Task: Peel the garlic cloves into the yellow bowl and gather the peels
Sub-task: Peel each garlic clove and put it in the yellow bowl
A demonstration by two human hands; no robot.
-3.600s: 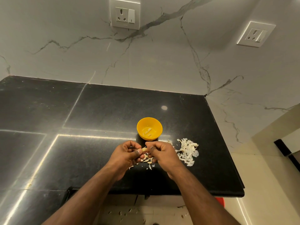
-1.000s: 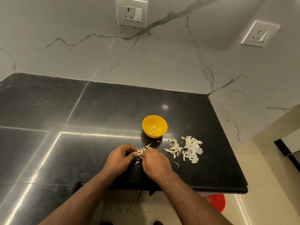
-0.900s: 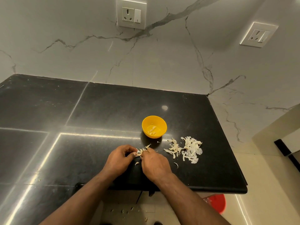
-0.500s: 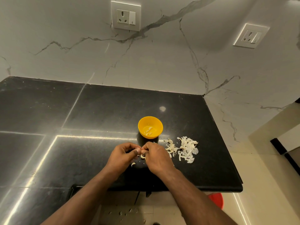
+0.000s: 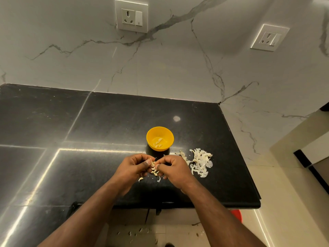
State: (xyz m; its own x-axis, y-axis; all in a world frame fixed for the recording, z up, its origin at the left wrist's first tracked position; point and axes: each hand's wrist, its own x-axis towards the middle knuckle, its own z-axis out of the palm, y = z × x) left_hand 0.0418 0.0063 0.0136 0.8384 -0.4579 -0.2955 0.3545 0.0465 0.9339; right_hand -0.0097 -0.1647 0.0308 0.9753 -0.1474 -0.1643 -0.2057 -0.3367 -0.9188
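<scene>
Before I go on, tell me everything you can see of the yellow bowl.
The yellow bowl is small, round and plain, smooth like plastic, with no handle or lid. It stands upright and open on the black countertop, just beyond the two hands, neither of which touches it. A few pale peeled garlic cloves lie on its bottom. The pile of peels lies on the countertop to its right, nearer the person, apart from it.

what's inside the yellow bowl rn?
The yellow bowl holds a few pale peeled garlic cloves, clustered on its floor. No peels are visible in it. The near inner wall is hidden by the rim, so anything against it cannot be seen.
</scene>
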